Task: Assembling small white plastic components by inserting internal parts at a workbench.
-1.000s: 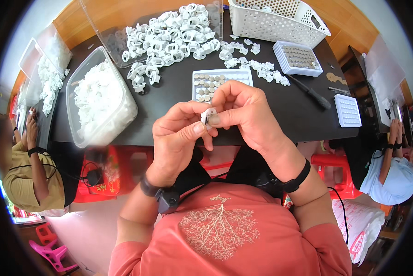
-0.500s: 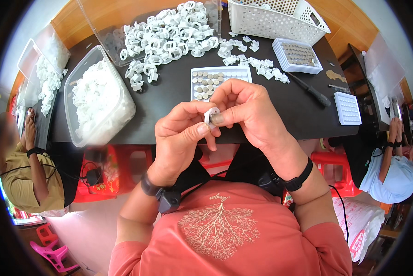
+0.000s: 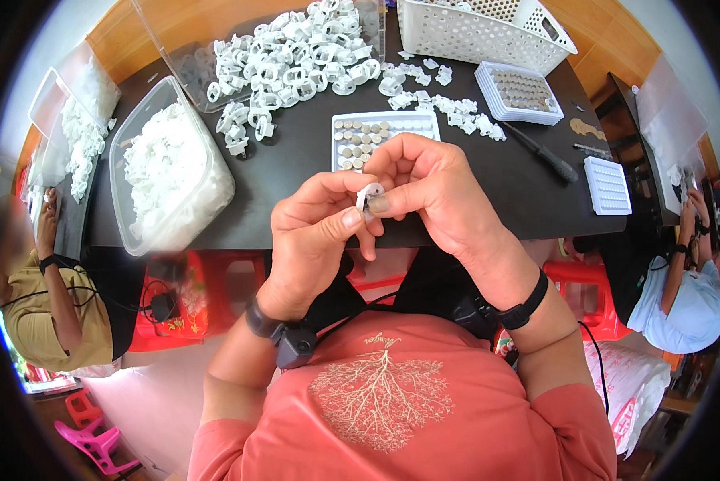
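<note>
My left hand pinches a small white round plastic part between thumb and fingers, just over the table's near edge. My right hand closes on the same part from the other side, its thumb and forefinger pressed against it. Whatever lies between the right fingertips is mostly hidden. Just beyond my hands is a white tray with round silver button cells in its left part, partly covered by my right hand.
White plastic parts are heaped at the back. A clear bin of white pieces stands left. A perforated basket, stacked trays, a screwdriver and a small white tray lie right. People sit on both sides.
My hands keep nearly the same place and grip on the white part, which has turned slightly. At the right, the other person's hands have moved a little.
</note>
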The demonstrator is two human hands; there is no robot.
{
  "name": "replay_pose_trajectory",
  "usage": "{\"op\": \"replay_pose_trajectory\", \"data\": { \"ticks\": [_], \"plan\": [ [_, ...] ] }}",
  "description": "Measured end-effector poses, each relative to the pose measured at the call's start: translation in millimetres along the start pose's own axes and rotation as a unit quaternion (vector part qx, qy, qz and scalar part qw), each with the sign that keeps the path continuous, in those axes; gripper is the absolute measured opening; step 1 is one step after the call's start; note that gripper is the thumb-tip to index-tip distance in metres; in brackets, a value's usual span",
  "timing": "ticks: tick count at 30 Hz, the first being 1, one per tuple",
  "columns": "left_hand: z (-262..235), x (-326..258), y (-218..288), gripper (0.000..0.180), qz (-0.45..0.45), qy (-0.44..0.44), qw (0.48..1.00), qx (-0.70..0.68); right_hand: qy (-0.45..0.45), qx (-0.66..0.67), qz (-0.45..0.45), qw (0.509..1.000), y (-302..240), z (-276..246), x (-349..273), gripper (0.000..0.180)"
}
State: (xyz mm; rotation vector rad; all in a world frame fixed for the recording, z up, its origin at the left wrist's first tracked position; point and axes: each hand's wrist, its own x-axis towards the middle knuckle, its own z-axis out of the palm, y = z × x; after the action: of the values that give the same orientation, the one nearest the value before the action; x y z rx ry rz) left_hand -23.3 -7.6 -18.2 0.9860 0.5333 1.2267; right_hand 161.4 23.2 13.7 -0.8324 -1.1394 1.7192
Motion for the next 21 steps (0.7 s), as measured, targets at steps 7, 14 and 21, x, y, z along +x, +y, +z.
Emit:
{"op": "replay_pose_trajectory", "data": {
  "ticks": [7,14,21],
  "plan": [
    [-2.7,3.6,4.6,0.028,-0.038,0.013,0.997,-0.065,-0.002,-0.004,0.000,1.000,2.7,2.6,-0.9,0.025],
    [-3.2,2.6,3.3,0.029,-0.036,0.005,0.997,-0.064,0.014,-0.003,-0.009,1.000,0.9,4.9,-3.8,0.025],
    [-4.8,3.2,4.3,0.031,-0.047,0.010,0.996,-0.077,0.044,-0.025,-0.066,0.997,-1.5,14.1,-11.1,0.015]
  ]
}}
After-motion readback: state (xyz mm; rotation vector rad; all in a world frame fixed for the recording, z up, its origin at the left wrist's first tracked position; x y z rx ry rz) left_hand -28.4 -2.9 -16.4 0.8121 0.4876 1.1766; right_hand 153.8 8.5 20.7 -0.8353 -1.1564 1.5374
